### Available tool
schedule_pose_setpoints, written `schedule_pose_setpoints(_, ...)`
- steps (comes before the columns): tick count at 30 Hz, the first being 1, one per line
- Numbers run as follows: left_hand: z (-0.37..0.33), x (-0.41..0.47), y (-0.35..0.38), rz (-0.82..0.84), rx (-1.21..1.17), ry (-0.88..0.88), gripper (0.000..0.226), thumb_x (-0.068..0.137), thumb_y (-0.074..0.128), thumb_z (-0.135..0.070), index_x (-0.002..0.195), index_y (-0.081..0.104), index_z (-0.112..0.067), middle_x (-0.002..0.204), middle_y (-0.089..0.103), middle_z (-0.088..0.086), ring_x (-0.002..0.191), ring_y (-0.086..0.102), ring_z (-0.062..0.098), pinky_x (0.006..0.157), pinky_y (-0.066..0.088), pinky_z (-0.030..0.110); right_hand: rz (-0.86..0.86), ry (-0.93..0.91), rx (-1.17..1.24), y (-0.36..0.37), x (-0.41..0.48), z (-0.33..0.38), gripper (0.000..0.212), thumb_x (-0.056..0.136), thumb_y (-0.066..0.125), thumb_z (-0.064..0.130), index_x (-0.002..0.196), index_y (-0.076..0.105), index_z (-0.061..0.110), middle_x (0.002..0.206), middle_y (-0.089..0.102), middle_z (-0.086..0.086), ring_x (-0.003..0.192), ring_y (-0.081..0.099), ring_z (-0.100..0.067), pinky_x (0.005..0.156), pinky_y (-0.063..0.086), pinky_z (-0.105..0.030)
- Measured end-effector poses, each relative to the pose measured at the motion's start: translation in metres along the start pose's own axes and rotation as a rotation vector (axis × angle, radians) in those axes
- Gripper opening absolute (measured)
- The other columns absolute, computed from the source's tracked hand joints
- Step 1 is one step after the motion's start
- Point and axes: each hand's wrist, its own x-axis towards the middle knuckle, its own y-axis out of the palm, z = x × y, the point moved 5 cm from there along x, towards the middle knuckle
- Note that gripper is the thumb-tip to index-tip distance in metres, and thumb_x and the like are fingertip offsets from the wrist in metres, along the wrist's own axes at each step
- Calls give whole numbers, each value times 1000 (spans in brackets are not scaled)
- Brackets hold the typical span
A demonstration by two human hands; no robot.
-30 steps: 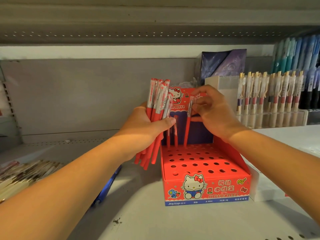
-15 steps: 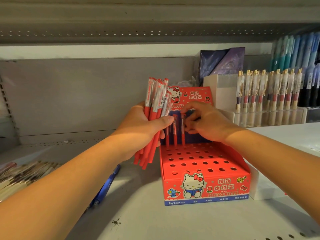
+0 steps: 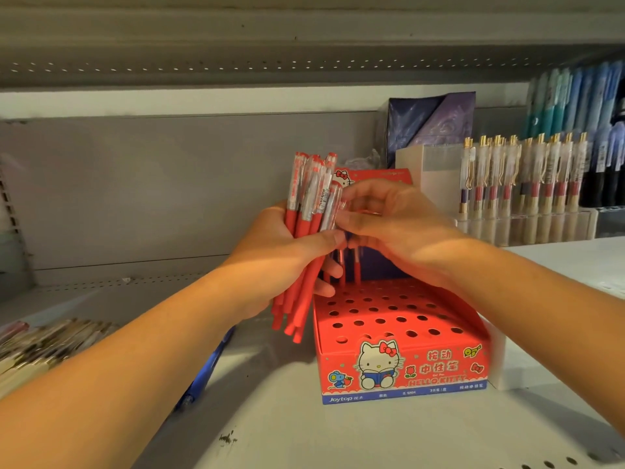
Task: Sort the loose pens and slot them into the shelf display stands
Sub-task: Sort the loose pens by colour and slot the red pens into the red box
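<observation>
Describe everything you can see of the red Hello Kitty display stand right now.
The red display stand is a printed cardboard box standing upright on the grey shelf, its perforated top sloping up to a raised back card. The front shows a cartoon cat reading, a blue base strip and Chinese lettering. Most holes are empty; a few red pens stand in the back row. The right hand hovers above it; contact is unclear.

Red pens (image 3: 306, 238) in left hand (image 3: 280, 245)
</observation>
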Motion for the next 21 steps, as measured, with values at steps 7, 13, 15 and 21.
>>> schedule_pose_setpoints(7, 1, 5, -13, -141, -138, -40, 8, 87, 71, -15, 90, 64, -16, 68, 72, 7, 63, 73, 27, 47, 56, 36, -63, 24, 174, -10, 4, 4, 15, 89, 60, -4, 100, 61, 5, 87, 69, -13, 79, 71, -23, 78, 61, -35)
schedule_pose_setpoints(13, 3, 9, -16, -193, 137, 22, 16, 87, 71, -9, 93, 60, -18, 65, 71, 6, 55, 70, 21, 48, 58, 39, -265, -13, -36, -35, 8, 10, 18, 92, 61, 0, 107, 66, 9, 101, 70, -16, 83, 72, -16, 67, 60, -28)
schedule_pose_setpoints(15, 4, 10, -17, -190, 180, 25, 17, 87, 72, -11, 90, 59, -22, 56, 66, 4, 52, 67, 21, 49, 58, 40, -300, -59, -272, -39, 9, 12, 20, 91, 63, -3, 98, 67, 15, 92, 67, -7, 76, 71, -14, 61, 61, -30)
schedule_pose_setpoints(21, 5, 8, -14, -123, 227, 29, 17, 88, 72, -17, 84, 56, -25, 52, 63, 5, 45, 64, 28, 45, 52, 30, -287, -97, -591, -41, 12, 4, 22, 91, 64, 0, 103, 68, 18, 91, 62, 5, 91, 67, -23, 79, 59, -46)
